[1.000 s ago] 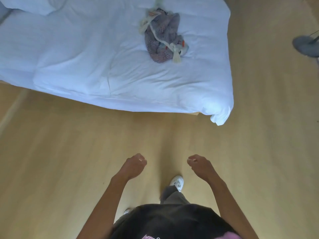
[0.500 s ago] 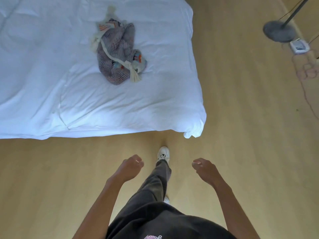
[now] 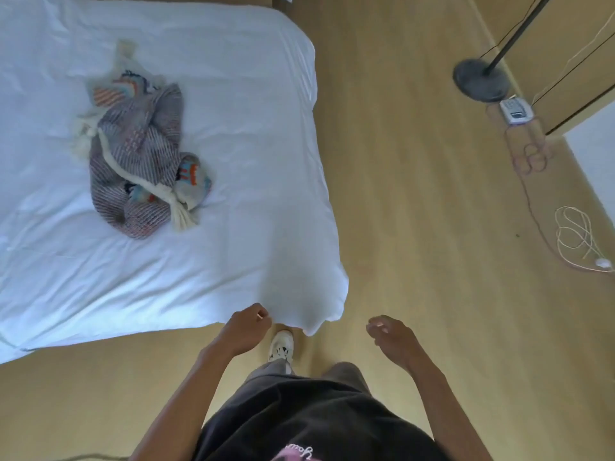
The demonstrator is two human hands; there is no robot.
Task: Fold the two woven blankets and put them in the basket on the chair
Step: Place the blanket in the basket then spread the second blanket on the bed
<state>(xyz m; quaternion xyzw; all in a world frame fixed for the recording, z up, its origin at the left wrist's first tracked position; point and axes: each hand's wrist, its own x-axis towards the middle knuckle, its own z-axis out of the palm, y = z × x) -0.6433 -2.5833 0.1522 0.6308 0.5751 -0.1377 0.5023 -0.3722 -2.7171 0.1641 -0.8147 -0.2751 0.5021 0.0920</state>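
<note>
A crumpled heap of woven blankets, striped grey-purple with cream tassels and orange-blue patches, lies on the white bed. I cannot tell the two blankets apart in the heap. My left hand hangs at the bed's near corner with fingers loosely curled, holding nothing. My right hand hovers over the wooden floor, fingers loosely curled and empty. Both hands are well short of the blankets. No basket or chair is in view.
A floor lamp's round dark base stands at the far right by a white power strip. Loose cables trail over the floor on the right. My white shoe is beside the bed corner.
I have walked closer to the bed; its corner now reaches my left hand. The blankets lie still. Both hands stay loosely curled and empty.
</note>
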